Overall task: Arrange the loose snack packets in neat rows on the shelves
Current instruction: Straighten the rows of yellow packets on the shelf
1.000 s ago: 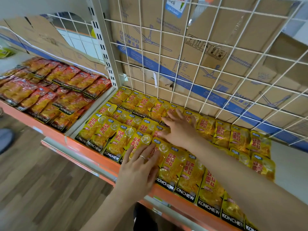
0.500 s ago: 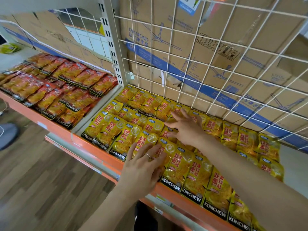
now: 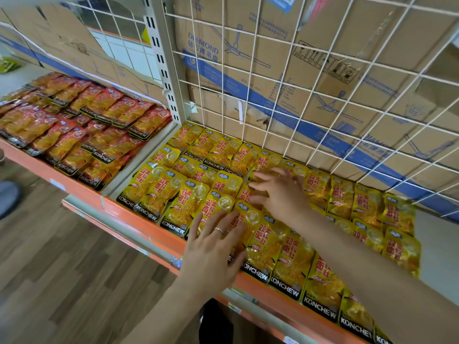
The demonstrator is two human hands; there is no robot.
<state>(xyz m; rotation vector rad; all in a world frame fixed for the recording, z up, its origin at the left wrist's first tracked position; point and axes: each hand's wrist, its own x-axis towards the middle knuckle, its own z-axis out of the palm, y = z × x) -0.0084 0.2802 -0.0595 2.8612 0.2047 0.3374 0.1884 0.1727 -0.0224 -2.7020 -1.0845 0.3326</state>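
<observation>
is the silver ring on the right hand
No: the thin silver ring sits on a finger of the left hand, while the right hand, flat on the yellow snack packets, shows none.

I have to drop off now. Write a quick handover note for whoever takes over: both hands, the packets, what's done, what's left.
Left hand: open, fingers spread flat on front-row yellow packets, near the orange shelf edge.
Right hand: open, flat on yellow packets in the middle rows.
Done: red packets in the left bay lie in overlapping rows; the yellow ones left of the hands lie in rows.
Left: the yellow packets under and around the hands look uneven; probably square those, then check the right end.
</observation>
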